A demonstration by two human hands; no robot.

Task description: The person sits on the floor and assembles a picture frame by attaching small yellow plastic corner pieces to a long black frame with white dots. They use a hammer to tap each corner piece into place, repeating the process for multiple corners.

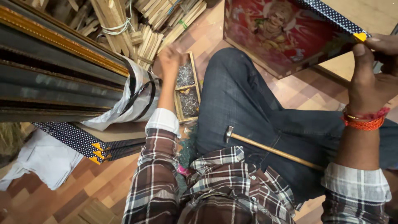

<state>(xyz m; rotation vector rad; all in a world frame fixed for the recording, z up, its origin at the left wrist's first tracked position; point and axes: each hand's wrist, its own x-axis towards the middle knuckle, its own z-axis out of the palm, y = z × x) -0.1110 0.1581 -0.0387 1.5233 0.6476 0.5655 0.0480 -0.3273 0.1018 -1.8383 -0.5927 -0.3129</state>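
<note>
1. Nearest thing: a small hammer (265, 148) lies across the lap on the jeans, metal head to the left, wooden handle running right. Neither hand touches it, so it's parked for now.

2. Near left, on the wood-pattern floor (103, 182), a few dotted frame strips with yellow corners (89, 145) lie flat, next to a crumpled white cloth (39, 159).

3. A bit further, just left of the knee, sits a small wooden tray of nails (187, 93), split into compartments and full of thin metal pins.

4. The left hand (171, 61) is down at the far end of that tray, fingers bunched as if pinching nails. It's blurry, so I can't tell if it's actually got one yet.

5. The right hand (371, 68) is gripping the near right corner of a framed red picture (286, 35), thumb pressed on the edge by the yellow corner piece. The frame stands tilted on the floor past the knee.

6. Left side: a big bundle of long dark and gold frame mouldings (58, 74), its end wrapped in plastic. Far back there's a pile of tied wooden sticks (141, 29).

7. My read: this is the nail-fetching step. Next would need a nail carried over to that held corner, then the hammer picked up, with the frame kept steady.
</note>
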